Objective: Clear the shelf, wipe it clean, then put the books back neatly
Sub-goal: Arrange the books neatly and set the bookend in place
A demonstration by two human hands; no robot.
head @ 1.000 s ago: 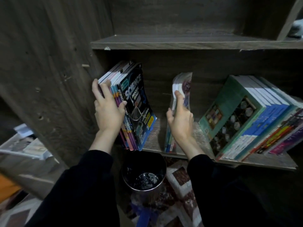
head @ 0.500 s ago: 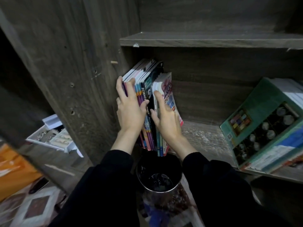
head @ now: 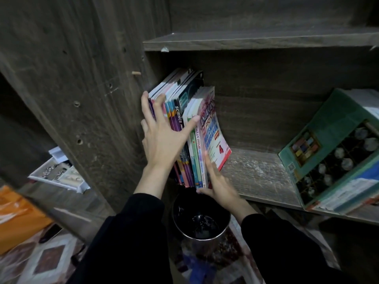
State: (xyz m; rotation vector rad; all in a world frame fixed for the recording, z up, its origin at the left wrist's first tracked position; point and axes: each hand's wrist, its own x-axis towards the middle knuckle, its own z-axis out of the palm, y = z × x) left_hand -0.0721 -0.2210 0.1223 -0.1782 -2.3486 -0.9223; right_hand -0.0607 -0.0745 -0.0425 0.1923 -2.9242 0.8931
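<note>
A row of thin schoolbooks stands upright at the left end of the wooden shelf, against the side panel. A few thin maths workbooks lean against the row's right side. My left hand lies flat on the spines with fingers spread, the thumb reaching to the workbooks. My right hand grips the workbooks at their lower end, thumb across the spine bottoms and fingers on the cover. A second pile of books with a green cover leans at the shelf's right.
The shelf board between the two groups is bare and shows pale streaks. An upper shelf hangs above. A black bucket holding liquid stands on the patterned floor below my hands. A white tray and an orange item lie at the left.
My right hand carried the thin workbooks left and set them against the row, then slid down to their lower end. My left hand spread across the spines. The view shifted left.
</note>
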